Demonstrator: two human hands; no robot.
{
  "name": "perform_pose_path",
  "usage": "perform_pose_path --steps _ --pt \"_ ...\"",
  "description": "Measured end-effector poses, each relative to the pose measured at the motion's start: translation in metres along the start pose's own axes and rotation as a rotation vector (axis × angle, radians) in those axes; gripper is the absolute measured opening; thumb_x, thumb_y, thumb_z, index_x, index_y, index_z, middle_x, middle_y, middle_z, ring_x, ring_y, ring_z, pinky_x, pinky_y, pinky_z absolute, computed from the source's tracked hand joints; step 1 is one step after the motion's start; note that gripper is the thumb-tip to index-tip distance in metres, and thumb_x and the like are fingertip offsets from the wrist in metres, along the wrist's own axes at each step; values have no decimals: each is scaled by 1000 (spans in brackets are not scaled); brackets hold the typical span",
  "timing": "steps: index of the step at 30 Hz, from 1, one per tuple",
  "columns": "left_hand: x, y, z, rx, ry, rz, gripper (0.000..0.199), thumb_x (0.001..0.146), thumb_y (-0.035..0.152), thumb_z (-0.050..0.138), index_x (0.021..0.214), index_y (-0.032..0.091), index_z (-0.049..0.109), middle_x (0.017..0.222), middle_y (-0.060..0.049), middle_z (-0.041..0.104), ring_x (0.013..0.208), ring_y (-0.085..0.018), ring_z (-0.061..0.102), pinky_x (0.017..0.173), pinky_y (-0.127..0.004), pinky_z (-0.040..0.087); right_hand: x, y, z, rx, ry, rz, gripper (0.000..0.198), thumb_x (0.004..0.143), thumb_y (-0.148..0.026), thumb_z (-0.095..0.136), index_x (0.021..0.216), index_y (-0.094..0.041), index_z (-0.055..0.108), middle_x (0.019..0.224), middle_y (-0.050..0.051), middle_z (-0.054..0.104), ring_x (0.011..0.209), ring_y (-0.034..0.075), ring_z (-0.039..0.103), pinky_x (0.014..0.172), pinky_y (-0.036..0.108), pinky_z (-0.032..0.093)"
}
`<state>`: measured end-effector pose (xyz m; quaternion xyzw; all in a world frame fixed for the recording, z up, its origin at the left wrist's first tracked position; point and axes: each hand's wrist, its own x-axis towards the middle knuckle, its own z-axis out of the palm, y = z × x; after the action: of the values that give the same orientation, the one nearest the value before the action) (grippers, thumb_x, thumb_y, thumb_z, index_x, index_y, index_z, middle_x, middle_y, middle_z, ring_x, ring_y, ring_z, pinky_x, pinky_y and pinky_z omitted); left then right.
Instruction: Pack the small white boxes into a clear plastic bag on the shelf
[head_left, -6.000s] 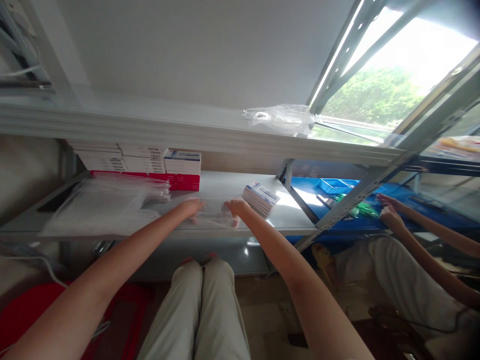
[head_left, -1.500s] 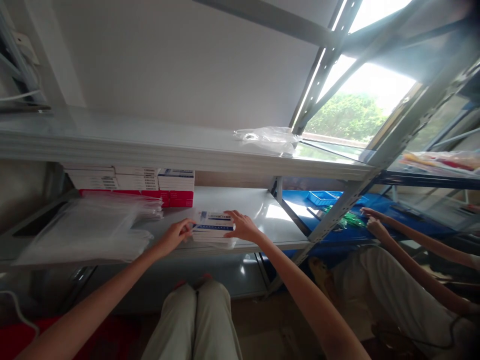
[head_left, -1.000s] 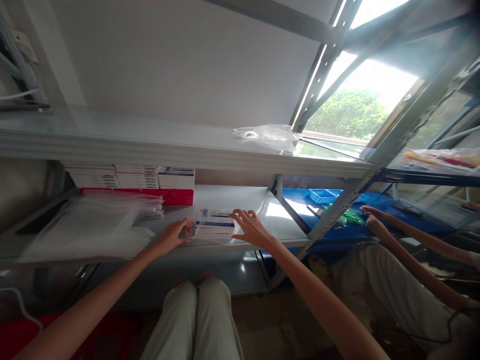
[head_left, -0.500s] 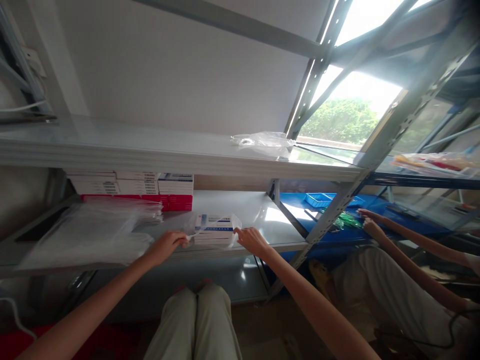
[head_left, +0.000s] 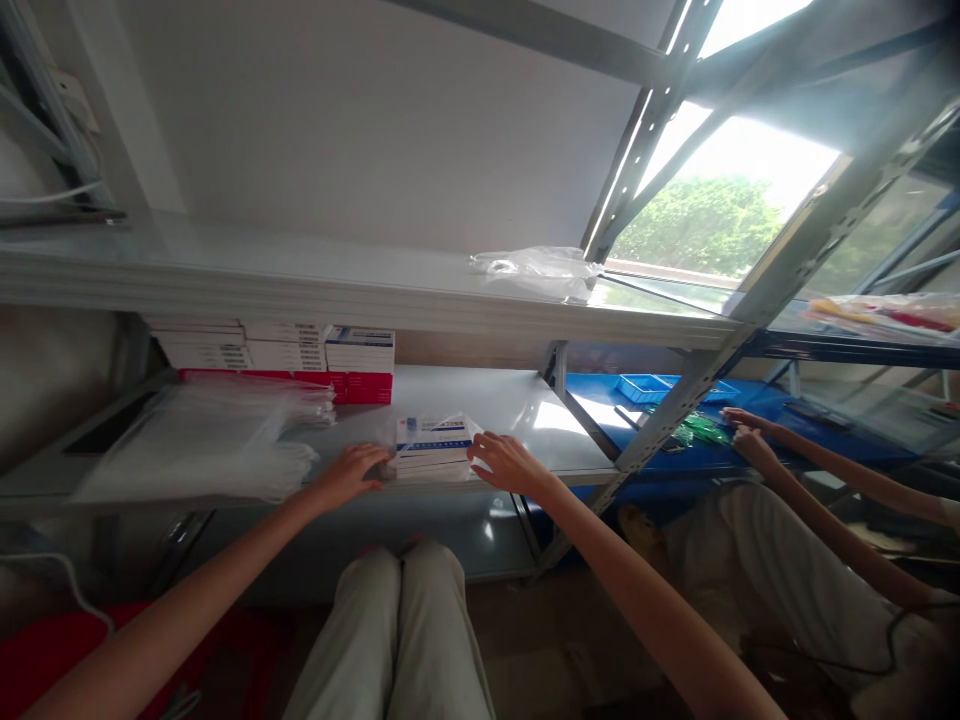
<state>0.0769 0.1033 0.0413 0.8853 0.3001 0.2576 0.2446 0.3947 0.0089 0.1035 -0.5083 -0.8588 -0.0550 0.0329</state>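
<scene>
Small stack of white-and-blue boxes (head_left: 433, 447) in a clear plastic bag (head_left: 460, 430), sitting at the front edge of the grey shelf (head_left: 480, 392), roughly mid-shelf. Left hand (head_left: 351, 474) pressed up against the left end of the stack, fingers curled loosely onto the bag there, more resting than clamping. Right hand (head_left: 508, 462) on the right end of the same stack, fingers spread and lying flat against the plastic, not closed round anything. Left of the stack, a floppy pile of clear plastic bags (head_left: 202, 450) spread over the shelf, reaching close to the left hand. Behind the stack, up against the back of the shelf, rows of white boxes (head_left: 285, 345) stacked on red boxes (head_left: 352, 385). Above it all, an upper shelf (head_left: 300, 285) with one crumpled clear bag (head_left: 536, 270) lying near its right end. Off to the right of the stack, past the metal upright (head_left: 675, 400), another person's hands (head_left: 750, 435) over a blue surface (head_left: 622, 395) with a blue tray (head_left: 641, 385) on it; can't tell what those hands are holding.
</scene>
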Motion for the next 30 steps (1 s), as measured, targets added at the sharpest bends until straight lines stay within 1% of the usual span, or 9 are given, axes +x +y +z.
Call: perform_pose_path --steps 4,8,11,17,20,22,24,27,30 --pt "1 5 2 86 -8 -2 12 81 29 60 87 21 68 90 -7 67 93 -25 57 89 -36 37 36 -26 -10 76 133 -54 36 90 -32 50 125 -23 52 128 10 51 119 25 45 97 38 39" --pt "5 14 -4 164 -26 13 17 83 25 56 71 20 67 75 -5 63 85 -23 55 85 -35 37 81 -28 3 68 -9 -80 88 66 -39 78 140 -23 33 141 13 41 126 30 39 102 41 33" --pt "3 20 -11 134 14 43 15 82 25 57 71 21 67 83 -6 62 88 -22 53 86 -35 38 99 -20 12 85 -88 2 104 58 -47 81 144 -21 28 135 16 46 121 34 44 100 44 34" --pt "-2 34 -18 -180 41 26 18 81 34 58 72 19 61 100 -6 61 100 -22 54 93 -37 40 102 -14 3 70 -21 60 99 62 -46 78 143 -23 26 124 15 52 114 32 46 92 45 36" --pt "-2 40 -12 -463 22 -132 28 82 46 53 80 18 55 93 -6 60 83 -20 61 71 -32 50 104 -19 0 28 41 104 93 65 -44 76 142 -21 27 125 16 49 113 34 44 93 47 34" --pt "1 44 -8 -657 4 -238 36 81 54 50 84 19 49 87 -4 60 69 -18 62 56 -28 50 106 -23 2 -15 76 139 90 67 -40 75 141 -21 29 129 18 45 115 36 41 95 49 31" --pt "7 48 -7 -777 1 -273 40 79 57 53 83 18 46 80 -2 60 63 -16 62 53 -26 49 109 -25 7 -54 87 156 87 68 -36 74 141 -22 29 133 18 42 117 37 38 98 51 27" --pt "19 51 -11 -823 69 -252 40 74 55 60 79 17 48 65 2 54 55 -11 55 51 -23 46 108 -22 15 -69 62 119 84 72 -33 72 142 -24 27 136 16 42 119 35 39 100 50 26" --pt "33 47 -20 -759 258 -251 38 69 51 66 76 16 54 65 2 53 58 -10 50 51 -21 41 100 -9 14 -36 58 95 89 73 -37 71 145 -27 20 145 13 32 125 32 35 101 50 27"
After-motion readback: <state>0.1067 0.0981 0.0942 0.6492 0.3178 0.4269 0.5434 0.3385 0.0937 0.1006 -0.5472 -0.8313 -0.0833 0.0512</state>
